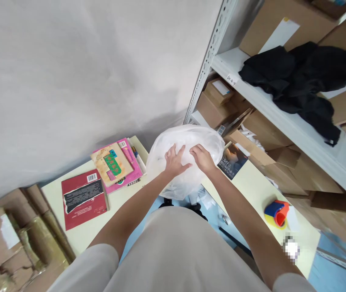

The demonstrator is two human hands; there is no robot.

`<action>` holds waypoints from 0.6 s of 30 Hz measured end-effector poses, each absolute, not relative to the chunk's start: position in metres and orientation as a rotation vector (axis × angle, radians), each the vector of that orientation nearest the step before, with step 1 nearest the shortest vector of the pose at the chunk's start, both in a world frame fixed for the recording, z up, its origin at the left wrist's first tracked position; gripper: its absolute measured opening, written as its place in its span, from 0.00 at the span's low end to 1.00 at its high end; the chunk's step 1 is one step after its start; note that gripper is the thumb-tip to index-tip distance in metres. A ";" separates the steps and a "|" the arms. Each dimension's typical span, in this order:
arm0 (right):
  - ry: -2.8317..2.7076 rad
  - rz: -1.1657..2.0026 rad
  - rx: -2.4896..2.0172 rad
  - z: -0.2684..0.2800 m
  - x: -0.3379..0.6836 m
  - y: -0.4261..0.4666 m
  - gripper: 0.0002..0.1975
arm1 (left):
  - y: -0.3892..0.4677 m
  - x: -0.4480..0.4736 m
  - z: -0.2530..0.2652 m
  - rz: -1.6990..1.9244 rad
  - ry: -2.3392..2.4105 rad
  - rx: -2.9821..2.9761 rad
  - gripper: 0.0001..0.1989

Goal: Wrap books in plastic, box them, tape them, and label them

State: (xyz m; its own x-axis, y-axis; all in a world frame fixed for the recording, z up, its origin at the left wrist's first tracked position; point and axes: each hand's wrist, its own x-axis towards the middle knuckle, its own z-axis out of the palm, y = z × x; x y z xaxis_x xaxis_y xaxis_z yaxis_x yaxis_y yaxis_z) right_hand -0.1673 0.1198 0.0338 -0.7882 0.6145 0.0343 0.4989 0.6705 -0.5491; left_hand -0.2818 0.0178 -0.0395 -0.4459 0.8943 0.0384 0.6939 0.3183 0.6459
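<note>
A puffed, translucent white plastic bag (188,140) spreads out in front of my body, between the two ends of the table. My left hand (175,161) lies against it with the fingers apart and the thumb stretched out to the right. Close beside it, my right hand (202,157) has its fingers bent and drawn together on the bag's film. Whether anything is inside the bag I cannot make out. A dark-covered book (233,160) lies just right of the bag.
On the table's left part (77,172) lie a red book (84,215) and a stack topped by a beige book (113,164). To the right are a blue, red and yellow object (278,213) and shelves (252,91) with cardboard boxes and black cloth (300,77). More cartons (23,239) stand lower left.
</note>
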 end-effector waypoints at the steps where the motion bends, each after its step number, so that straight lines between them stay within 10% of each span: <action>1: -2.609 0.832 -0.858 0.039 -0.169 0.119 0.06 | 0.019 -0.280 -0.032 0.928 2.206 1.483 0.41; 8: -2.255 1.096 -0.974 0.052 -0.160 0.119 0.12 | 0.016 -0.295 -0.004 1.054 2.022 1.633 0.17; 18: -2.530 0.408 -0.855 0.139 -0.166 0.122 0.07 | 0.013 -0.316 0.022 0.568 2.290 1.638 0.09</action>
